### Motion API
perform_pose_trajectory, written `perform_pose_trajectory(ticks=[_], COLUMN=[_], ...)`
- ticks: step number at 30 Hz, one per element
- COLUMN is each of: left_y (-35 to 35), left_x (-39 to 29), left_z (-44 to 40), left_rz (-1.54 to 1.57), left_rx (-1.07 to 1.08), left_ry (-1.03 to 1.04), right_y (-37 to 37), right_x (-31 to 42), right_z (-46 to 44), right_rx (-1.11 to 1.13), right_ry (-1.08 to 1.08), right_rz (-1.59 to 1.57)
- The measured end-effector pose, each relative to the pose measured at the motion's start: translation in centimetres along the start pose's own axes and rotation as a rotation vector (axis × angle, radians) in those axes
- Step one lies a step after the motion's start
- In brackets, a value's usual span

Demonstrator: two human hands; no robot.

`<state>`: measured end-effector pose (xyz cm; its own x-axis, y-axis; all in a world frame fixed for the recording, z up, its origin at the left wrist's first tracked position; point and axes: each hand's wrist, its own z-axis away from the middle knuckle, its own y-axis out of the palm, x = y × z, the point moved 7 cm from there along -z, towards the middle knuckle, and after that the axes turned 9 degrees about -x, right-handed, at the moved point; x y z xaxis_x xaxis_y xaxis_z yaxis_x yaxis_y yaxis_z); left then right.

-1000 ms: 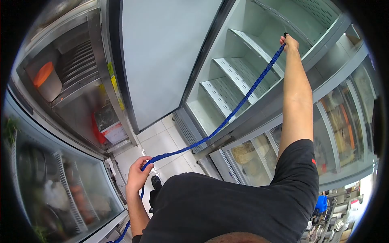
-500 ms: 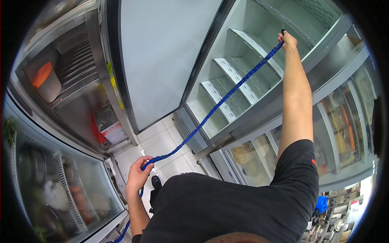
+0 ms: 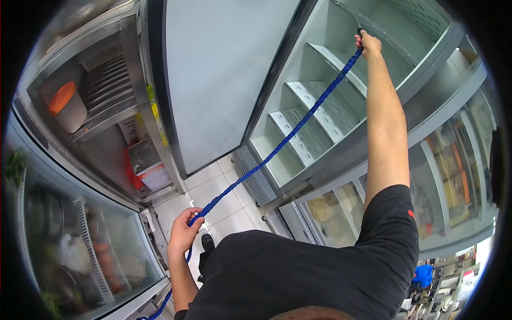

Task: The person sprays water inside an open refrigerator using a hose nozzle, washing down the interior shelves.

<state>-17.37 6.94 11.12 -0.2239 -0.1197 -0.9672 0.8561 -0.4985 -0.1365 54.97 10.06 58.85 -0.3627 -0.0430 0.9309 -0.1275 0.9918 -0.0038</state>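
A blue crinkled fabric hose (image 3: 290, 133) runs diagonally between my hands and hangs on past the left one toward the bottom edge. My right hand (image 3: 370, 45), arm stretched out, is closed around its far end, where a small black nozzle (image 3: 360, 32) shows at the fingers. That end is inside the upper part of an open upright fridge (image 3: 277, 154). Lower down, my left hand (image 3: 184, 230) has its fingers curled around the hose. White perforated shelves (image 3: 314, 109) sit in the fridge, below my right hand. Whether water leaves the nozzle is hard to make out.
The fridge's door (image 3: 224, 69) stands open on the left. A steel rack (image 3: 109, 114) holds an orange-lidded tub (image 3: 68, 106). Glass-front coolers flank me, left (image 3: 80, 240) and right (image 3: 448, 165). Pale floor tiles (image 3: 229, 205) and a black shoe (image 3: 207, 243) are below.
My right hand has moved a little up and left with the hose end. The left hand keeps its hold with barely any shift. The view has turned slightly.
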Motion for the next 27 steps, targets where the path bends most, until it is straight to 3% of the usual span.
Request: perform_pose_trajectory(ticks=[16,22,27], left_y=[0.0,-0.1,-0.4], left_x=[-0.7,-0.7,-0.9], left_z=[0.0,-0.2,-0.4], left_rz=[-0.009,0.002,0.012], left_rx=[0.006,0.001,0.001], left_ry=[-0.005,-0.019,-0.012], right_y=[3.5,3.4,3.1], right_x=[2.6,5.1,10.6], right_z=[2.4,2.3,2.5], right_rx=[0.03,0.006,-0.02], right_ry=[-0.114,-0.216,-0.445], right_rz=[0.137,0.363,0.846])
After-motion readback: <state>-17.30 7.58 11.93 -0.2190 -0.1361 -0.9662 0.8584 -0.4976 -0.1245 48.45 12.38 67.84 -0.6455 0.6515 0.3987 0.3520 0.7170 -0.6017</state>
